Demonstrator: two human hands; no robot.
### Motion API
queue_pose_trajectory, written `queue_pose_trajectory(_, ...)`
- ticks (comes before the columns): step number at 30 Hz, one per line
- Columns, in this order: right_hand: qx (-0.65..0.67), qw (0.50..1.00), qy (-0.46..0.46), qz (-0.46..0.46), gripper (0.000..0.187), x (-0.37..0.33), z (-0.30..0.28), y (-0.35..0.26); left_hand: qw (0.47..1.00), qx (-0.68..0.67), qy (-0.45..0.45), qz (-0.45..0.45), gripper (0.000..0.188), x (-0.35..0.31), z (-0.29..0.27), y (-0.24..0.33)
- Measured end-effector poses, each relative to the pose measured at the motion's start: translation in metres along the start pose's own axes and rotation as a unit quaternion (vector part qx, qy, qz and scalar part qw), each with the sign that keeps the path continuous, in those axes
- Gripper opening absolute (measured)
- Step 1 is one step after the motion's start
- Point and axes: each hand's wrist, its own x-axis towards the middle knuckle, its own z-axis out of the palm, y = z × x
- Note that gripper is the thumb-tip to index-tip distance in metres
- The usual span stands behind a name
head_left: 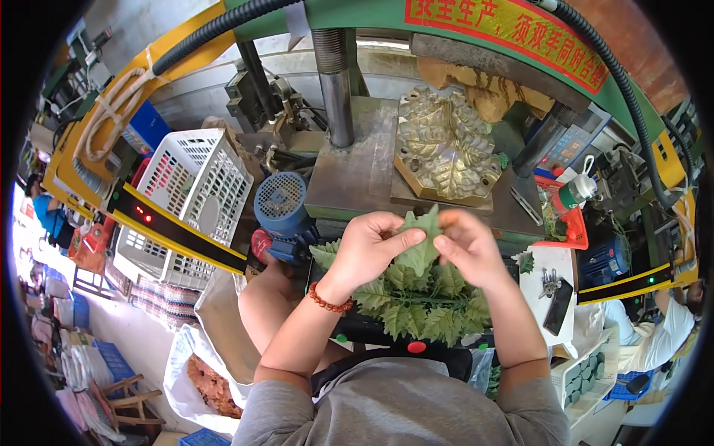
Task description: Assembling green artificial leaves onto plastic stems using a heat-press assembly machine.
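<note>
A green artificial leaf (pixel 418 254) with pointed lobes is held up in front of me, between both hands. My left hand (pixel 372 249) pinches its left side between thumb and fingers; a beaded bracelet circles that wrist. My right hand (pixel 472 249), slightly blurred, has its thumb and fingers closed at the leaf's right edge. Just below the hands lies a pile of similar green leaves (pixel 424 316) on stems, above the black front panel. Beyond my hands, a brass-coloured leaf-patterned mold (pixel 450 160) rests on the metal press bed (pixel 346 186).
Steel columns (pixel 340 97) flank the mold. Metal tweezers (pixel 526 206) lie on the bed's right. A white side table (pixel 535 286) holds a phone (pixel 558 306) and keys (pixel 550 282). White crates (pixel 212 201) and a blue motor (pixel 281 201) stand left. A red button (pixel 416 347) is near my waist.
</note>
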Motion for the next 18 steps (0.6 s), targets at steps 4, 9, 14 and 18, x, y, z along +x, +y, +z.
queue_pose_trajectory(4, -0.115, 0.987, -0.020, -0.113, 0.006, 0.026, -0.017, -0.014, 1.000, 0.003, 0.015, -0.028, 0.012, 0.016, -0.001, 0.001)
queue_pose_trajectory(9, -0.316, 0.929, 0.156, -0.114, 0.010, 0.099, -0.056, -0.049, 0.989, -0.078, 0.127, -0.002, 0.010, 0.043, -0.019, -0.016)
queue_pose_trajectory(14, -0.659, 0.680, 0.156, -0.281, 0.031, 0.240, -0.170, -0.020, 0.990, -0.087, 0.112, 0.007, 0.008, 0.068, -0.036, -0.028)
queue_pose_trajectory(18, -0.798, 0.469, 0.238, -0.296, 0.049, 0.281, -0.128, -0.048, 0.989, -0.106, 0.107, -0.010, 0.007, 0.072, -0.053, -0.047)
